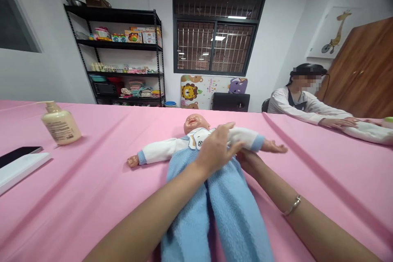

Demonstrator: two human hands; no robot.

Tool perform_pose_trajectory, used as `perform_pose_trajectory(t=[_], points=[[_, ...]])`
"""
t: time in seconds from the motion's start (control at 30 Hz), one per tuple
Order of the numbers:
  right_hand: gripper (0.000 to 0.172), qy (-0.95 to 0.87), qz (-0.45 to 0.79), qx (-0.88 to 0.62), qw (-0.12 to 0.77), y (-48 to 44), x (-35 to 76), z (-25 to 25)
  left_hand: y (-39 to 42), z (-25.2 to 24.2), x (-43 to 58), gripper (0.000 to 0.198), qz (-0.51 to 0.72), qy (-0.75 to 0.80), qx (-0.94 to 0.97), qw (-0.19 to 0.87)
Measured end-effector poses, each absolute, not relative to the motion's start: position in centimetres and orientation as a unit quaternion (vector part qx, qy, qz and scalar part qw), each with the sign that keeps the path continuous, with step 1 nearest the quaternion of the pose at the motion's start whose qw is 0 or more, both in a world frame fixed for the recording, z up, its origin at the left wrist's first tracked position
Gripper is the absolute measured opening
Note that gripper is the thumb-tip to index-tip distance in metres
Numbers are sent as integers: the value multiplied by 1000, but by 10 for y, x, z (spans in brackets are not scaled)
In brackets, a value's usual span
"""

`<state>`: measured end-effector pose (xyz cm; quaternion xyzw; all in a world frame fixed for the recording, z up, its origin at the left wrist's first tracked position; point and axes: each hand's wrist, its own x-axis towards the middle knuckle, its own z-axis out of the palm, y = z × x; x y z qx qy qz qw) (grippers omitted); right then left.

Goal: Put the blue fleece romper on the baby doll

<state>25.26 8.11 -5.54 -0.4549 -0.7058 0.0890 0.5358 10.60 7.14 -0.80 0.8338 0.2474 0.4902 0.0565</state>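
A baby doll (181, 168) in a white and light-blue outfit lies on its back, with its head (196, 123) away from me and its arms stretched out sideways. Over the doll's chest is my left hand (216, 147), fingers extended and thumb apart, beside the sleeve on the right. My right hand (248, 160) is at the doll's side, just below that same sleeve (244, 136). Its fingers are hidden behind the doll and my left hand, so their grip does not show. A silver bracelet circles my right wrist.
A pink cloth covers the table (307, 196). A pump bottle (61, 125) stands at left, near a dark phone (18, 154) and a white box (23, 172). Across the table at right, a person (294, 98) has their hands on another white-clothed item. Shelves (123, 45) stand behind.
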Motion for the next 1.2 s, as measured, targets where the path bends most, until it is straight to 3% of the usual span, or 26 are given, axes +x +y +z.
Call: perform_pose_trajectory(t=[0.13, 0.2, 0.33, 0.4, 0.47, 0.53, 0.63, 0.87, 1.03, 1.2], points=[[22, -422, 528, -328, 660, 77, 265, -60, 72, -7, 66, 25, 419, 386, 821, 28], [34, -285, 616, -285, 677, 80, 269, -62, 76, -10, 42, 29, 404, 455, 793, 33], [35, -188, 625, -304, 694, 88, 272, -67, 82, -12, 12, 44, 325, 501, 750, 283], [32, -166, 620, -325, 694, 91, 272, -69, 83, -8, 8, 45, 360, 456, 708, 402], [30, -152, 609, -346, 697, 92, 272, -70, 82, -3, 7, 42, 442, 432, 641, 455], [29, -147, 598, -356, 702, 93, 272, -71, 80, -2, 6, 40, 457, 427, 626, 466], [23, -142, 610, -369, 686, 95, 273, -73, 81, -5, 2, 38, 340, 423, 710, 448], [16, -258, 650, -450, 555, 81, 269, -68, 92, -10, -18, 44, 200, 454, 783, 375], [27, -468, 609, -467, 437, 65, 262, -59, 96, -11, -32, 48, 156, 468, 763, 419], [38, -599, 533, -434, 410, 59, 264, -48, 98, -17, -29, 44, 213, 441, 786, 378]])
